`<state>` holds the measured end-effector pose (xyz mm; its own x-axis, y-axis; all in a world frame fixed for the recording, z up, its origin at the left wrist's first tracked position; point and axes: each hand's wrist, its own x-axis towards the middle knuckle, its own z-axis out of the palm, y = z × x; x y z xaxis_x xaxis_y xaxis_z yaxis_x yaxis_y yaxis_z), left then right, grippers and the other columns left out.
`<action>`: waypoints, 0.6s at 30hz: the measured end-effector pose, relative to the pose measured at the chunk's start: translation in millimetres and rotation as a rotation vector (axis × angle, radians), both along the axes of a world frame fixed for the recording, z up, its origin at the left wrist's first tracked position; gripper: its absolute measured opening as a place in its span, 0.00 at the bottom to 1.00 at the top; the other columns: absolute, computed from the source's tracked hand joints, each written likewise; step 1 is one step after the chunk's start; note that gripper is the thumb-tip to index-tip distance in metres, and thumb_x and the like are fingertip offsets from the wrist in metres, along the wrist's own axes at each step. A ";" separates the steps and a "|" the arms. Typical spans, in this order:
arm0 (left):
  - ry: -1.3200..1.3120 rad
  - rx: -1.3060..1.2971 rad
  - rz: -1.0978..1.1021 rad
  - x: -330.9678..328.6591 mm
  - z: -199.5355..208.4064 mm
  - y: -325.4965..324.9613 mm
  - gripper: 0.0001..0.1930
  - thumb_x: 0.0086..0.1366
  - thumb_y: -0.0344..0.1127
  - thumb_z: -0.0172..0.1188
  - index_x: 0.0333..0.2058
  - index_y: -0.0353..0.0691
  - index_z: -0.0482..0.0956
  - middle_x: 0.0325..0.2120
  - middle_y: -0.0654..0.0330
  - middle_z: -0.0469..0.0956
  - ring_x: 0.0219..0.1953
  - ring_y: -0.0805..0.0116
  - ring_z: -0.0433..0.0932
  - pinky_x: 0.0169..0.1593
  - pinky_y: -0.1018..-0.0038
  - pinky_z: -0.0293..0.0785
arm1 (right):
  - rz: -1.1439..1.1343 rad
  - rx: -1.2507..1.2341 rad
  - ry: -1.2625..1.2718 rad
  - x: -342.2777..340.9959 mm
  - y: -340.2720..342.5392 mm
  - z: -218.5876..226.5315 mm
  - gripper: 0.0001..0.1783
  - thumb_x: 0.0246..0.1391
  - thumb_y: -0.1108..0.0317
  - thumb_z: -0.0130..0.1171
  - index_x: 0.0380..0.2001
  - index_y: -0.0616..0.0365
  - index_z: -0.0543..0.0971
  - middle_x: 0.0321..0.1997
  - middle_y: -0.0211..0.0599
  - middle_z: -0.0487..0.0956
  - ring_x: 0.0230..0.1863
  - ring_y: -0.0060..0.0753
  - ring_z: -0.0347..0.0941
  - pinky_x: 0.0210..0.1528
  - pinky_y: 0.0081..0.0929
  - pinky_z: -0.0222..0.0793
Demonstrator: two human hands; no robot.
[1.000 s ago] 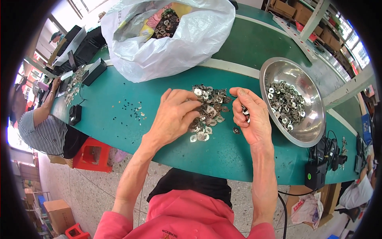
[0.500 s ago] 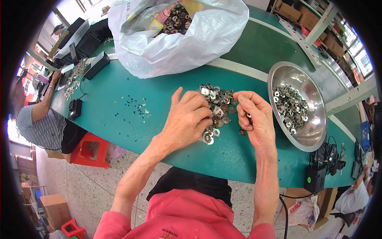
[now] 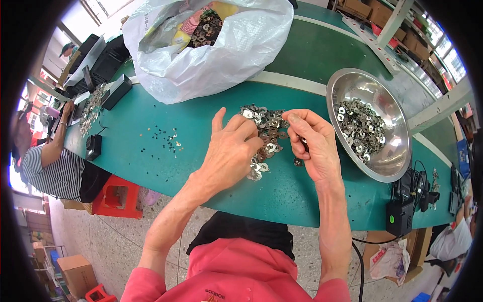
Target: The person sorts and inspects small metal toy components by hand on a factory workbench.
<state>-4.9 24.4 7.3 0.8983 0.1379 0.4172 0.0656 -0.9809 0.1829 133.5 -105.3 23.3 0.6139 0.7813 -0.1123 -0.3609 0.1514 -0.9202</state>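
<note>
On the green table lies a loose pile of small round metal pieces [image 3: 272,132] with cut-out centres, some shiny, some dark. My left hand [image 3: 232,146] rests at the pile's left side, one finger stretched away, the others bent inward; their tips are largely hidden. At the right side, my right hand [image 3: 316,143] has its thumb and forefinger pinched together by the pile's edge, with a few dark metal pieces [image 3: 304,143] tucked in its curled fingers. One loose metal piece [image 3: 298,162] lies just below that hand. A steel bowl [image 3: 343,83] to the right holds many similar pieces.
A white woven sack [image 3: 216,75] with more metal pieces stands at the back. Tiny dark bits [image 3: 163,138] are scattered on the left. A black power adapter [image 3: 399,214] with cables sits right. Another person [image 3: 55,163] works at the far left, beside a red stool [image 3: 118,198].
The view has shifted a little, so sack, bowl and pile appear further left. Both hands stay at the pile in nearly the same pose, the right still curled round metal pieces.
</note>
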 end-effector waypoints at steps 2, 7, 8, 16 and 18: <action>0.006 -0.009 0.008 -0.8 1.9 0.7 0.04 0.48 0.25 0.63 0.25 0.41 0.80 0.29 0.64 0.72 0.42 0.64 0.71 0.60 0.47 0.56 | 0.016 0.014 0.012 -0.7 0.8 -0.2 0.11 0.57 0.65 0.58 0.35 0.63 0.78 0.19 0.23 0.68 0.16 0.10 0.55 0.15 0.13 0.42; -0.176 -0.181 0.003 1.4 6.1 6.9 0.04 0.48 0.23 0.63 0.24 0.40 0.79 0.29 0.63 0.73 0.39 0.62 0.72 0.51 0.61 0.63 | 0.052 0.020 0.066 -2.8 1.6 -3.2 0.10 0.58 0.65 0.57 0.35 0.63 0.78 0.18 0.22 0.67 0.16 0.10 0.53 0.15 0.13 0.41; -0.193 -0.251 0.029 1.2 8.1 8.0 0.04 0.48 0.23 0.63 0.25 0.39 0.79 0.28 0.63 0.74 0.37 0.62 0.73 0.48 0.64 0.64 | 0.063 0.015 0.080 -3.2 1.5 -3.3 0.10 0.58 0.65 0.57 0.35 0.63 0.78 0.18 0.22 0.67 0.16 0.10 0.53 0.15 0.13 0.41; -0.177 -0.482 0.034 -0.9 7.1 5.9 0.05 0.50 0.21 0.62 0.28 0.35 0.78 0.25 0.60 0.75 0.31 0.64 0.73 0.37 0.70 0.68 | 0.120 -0.011 0.102 -8.4 5.4 -8.4 0.11 0.57 0.64 0.59 0.35 0.61 0.77 0.19 0.22 0.68 0.16 0.10 0.54 0.17 0.13 0.41; -0.310 -0.586 0.039 1.2 5.7 4.9 0.05 0.51 0.21 0.62 0.28 0.35 0.78 0.24 0.60 0.75 0.28 0.63 0.74 0.30 0.70 0.68 | 0.157 -0.019 0.107 -11.3 7.0 -9.6 0.11 0.56 0.63 0.59 0.36 0.60 0.77 0.20 0.22 0.68 0.17 0.10 0.55 0.17 0.13 0.41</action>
